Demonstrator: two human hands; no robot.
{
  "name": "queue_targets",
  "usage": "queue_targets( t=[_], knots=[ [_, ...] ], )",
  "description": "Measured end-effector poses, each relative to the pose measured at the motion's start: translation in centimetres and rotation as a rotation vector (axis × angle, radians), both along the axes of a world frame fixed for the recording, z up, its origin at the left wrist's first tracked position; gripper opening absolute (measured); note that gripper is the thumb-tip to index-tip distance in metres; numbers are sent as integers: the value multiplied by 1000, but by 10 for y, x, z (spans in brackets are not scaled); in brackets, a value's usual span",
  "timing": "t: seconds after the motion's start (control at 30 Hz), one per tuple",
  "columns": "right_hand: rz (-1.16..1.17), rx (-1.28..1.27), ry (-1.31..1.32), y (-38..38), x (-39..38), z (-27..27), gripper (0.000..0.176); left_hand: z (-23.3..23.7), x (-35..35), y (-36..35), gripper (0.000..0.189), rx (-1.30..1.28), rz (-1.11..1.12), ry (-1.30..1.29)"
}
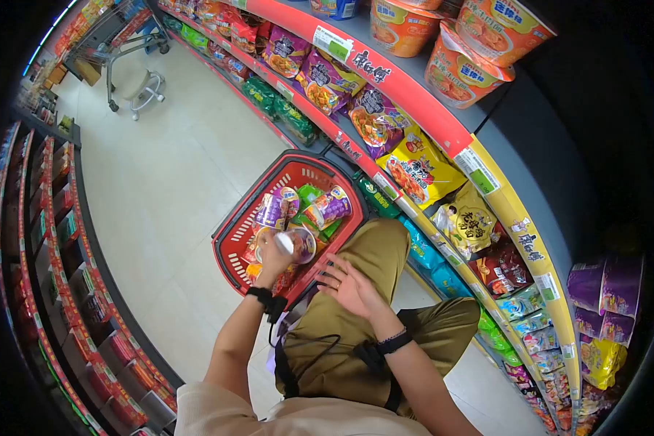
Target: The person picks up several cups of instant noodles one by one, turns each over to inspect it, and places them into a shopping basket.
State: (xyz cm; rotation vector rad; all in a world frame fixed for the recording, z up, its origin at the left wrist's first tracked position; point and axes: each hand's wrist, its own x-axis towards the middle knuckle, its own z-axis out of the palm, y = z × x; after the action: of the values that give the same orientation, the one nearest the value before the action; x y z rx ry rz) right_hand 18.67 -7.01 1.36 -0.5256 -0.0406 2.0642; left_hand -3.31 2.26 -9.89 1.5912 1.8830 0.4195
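A red shopping basket [229,251] stands on the floor in front of my knees. My left hand [271,258] reaches into it, fingers closed round an instant noodle cup [302,245] with a white end and purple print. Beyond that hand lie a purple noodle cup [272,211] and another purple cup [332,206], with a green packet [309,195] between them. Orange-red packets [275,277] are partly hidden beneath my left wrist. Over my thigh, beside the basket's near right rim, my right hand [352,285] is open with fingers spread and holds nothing.
On the right, a shelf [385,185] carries bagged noodles, including a yellow bag [421,168], with orange noodle tubs [465,69] above. Low shelving [73,291] with small packets runs along the left. A shopping cart [120,51] stands farther down the tiled aisle [160,160].
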Motion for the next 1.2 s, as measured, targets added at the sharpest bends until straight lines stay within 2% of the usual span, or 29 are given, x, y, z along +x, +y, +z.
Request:
queue_targets(
  t=[0.03, 0.1, 0.13, 0.2, 0.23, 0.3, 0.33, 0.4, 0.47, 0.57, 0.63, 0.7, 0.77, 0.83, 0.9, 0.93, 0.97, 1.03, 1.1, 1.17, 1.2],
  knots=[
    [2, -11, -5, 0, 0, 1, 47, -5, -10, -14, 94, 5, 3, 6],
    [7, -15, -6, -2, 0, 3, 47, -13, -23, -36, 90, -157, 195, -369],
    [3, -7, -15, -4, 0, 3, 46, 9, -19, -40, 90, -150, 197, -366],
    [2, 11, -18, -7, -1, 1, 46, 87, 0, -50, 84, -321, 501, -839],
    [-5, 24, -36, -8, -2, 0, 46, 98, 5, -54, 84, -310, 498, -835],
    [-25, 49, -46, -11, -3, -2, 46, 117, 15, -60, 71, -309, 531, -1130],
    [-50, 70, -96, -13, -3, -1, 48, 132, 28, -64, 50, -258, 452, -1246],
    [-116, 98, -139, -17, -1, 4, 49, 153, 50, -66, 57, -320, 267, -1386],
    [-321, 170, -332, -25, 10, 24, 52, 186, 78, -71, 59, -395, 136, -1424],
    [-535, 270, -350, -44, 43, 69, 56, 222, 120, -88, 55, -535, -28, -1448],
    [-629, 255, -355, -60, 64, 78, 63, 235, 143, -101, 55, -486, -227, -1327],
    [-694, 209, -553, -78, 81, 103, 70, 242, 159, -109, 53, -560, -326, -1331],
    [-757, 164, -590, -94, 89, 130, 72, 248, 172, -115, 52, -633, -407, -1429],
    [-805, 159, -718, -109, 96, 144, 71, 256, 182, -122, 55, -610, -498, -1398],
    [-831, 160, -709, -119, 99, 153, 70, 263, 188, -124, 66, -790, -575, -1543],
    [-838, 191, -688, -124, 99, 162, 70, 277, 193, -130, 77, -799, -542, -1481],
    [-841, 224, -667, -128, 97, 171, 70, 278, 193, -130, 77, -807, -554, -1472],
    [-867, 210, -631, -132, 93, 177, 72, 279, 193, -128, 83, -1050, -557, -1610],
    [-853, 248, -517, -133, 89, 173, 75, 279, 192, -132, 89, -1091, -496, -1621],
    [-819, 195, -486, -138, 88, 171, 76, 277, 191, -133, 94, -1422, -429, -1892],
    [-824, 221, -498, -139, 86, 174, 75, 281, 190, -136, 95, -1468, -397, -1905]
  ],
)
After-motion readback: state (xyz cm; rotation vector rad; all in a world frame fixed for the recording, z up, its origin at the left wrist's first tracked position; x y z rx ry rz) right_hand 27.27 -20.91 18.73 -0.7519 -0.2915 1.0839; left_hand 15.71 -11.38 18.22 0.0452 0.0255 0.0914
